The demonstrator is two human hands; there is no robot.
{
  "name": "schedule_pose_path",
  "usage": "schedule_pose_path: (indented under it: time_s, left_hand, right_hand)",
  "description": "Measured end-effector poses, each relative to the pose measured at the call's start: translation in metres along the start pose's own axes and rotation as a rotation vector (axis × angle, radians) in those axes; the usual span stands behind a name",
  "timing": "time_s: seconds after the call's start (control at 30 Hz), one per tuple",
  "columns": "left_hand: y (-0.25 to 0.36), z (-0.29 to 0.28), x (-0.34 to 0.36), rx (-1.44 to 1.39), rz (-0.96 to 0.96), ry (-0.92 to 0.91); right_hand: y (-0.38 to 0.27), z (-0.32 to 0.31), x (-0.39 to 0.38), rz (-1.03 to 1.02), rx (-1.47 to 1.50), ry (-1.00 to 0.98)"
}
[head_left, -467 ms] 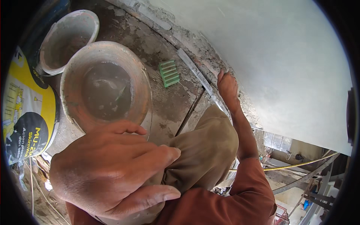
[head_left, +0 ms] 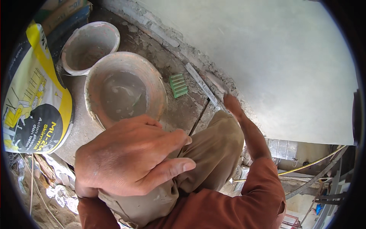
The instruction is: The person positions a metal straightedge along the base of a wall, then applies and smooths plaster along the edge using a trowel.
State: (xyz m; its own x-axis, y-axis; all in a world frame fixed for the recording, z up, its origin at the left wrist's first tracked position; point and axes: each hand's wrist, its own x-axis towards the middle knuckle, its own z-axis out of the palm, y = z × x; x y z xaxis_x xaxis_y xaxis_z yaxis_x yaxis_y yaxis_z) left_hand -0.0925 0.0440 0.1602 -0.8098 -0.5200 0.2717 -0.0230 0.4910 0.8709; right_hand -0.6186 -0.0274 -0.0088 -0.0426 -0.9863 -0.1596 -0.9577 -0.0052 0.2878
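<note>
My left hand [head_left: 129,158] hangs loosely over my bent left knee, close to the camera. Its thumb and forefinger are apart, and no object shows in it. My right hand [head_left: 232,104] is closed at the rough foot of the pale wall [head_left: 289,68], beyond my right knee. A narrow greyish-brown piece [head_left: 216,81] lies right by its fingertips; I cannot tell whether it is a blade in the hand or part of the wall's base. Beside that runs a light metal bar [head_left: 200,82] on the floor. Left of the bar sits a green ribbed block [head_left: 178,85].
A round bucket [head_left: 157,82] with grey, watery mix stands in front of my left hand. Behind it is a smaller bucket [head_left: 114,40]. At far left stands a yellow, white and black bag [head_left: 28,87]. A yellow hose [head_left: 314,165] crosses the lower right.
The whole view has shifted, so the buckets and bag sit farther right. My right hand has moved slightly nearer to me along the wall's foot. My left hand keeps its loose pose.
</note>
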Motion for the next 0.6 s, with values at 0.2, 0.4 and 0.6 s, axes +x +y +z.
schedule_pose_path:
  time_s: [0.2,0.4,0.6]
  left_hand:
    - [-0.007,-0.012,0.011,-0.062,0.029,-0.061]
    - [-0.019,-0.008,0.044,-0.034,-0.017,-0.194]
    - [-0.022,-0.008,0.048,-0.043,-0.005,-0.197]
  right_hand:
    - [0.003,-0.007,-0.063,0.348,0.196,-0.008]
    - [-0.035,-0.037,-0.007,0.180,0.197,0.194]
    - [-0.039,-0.045,0.011,0.175,0.172,0.208]
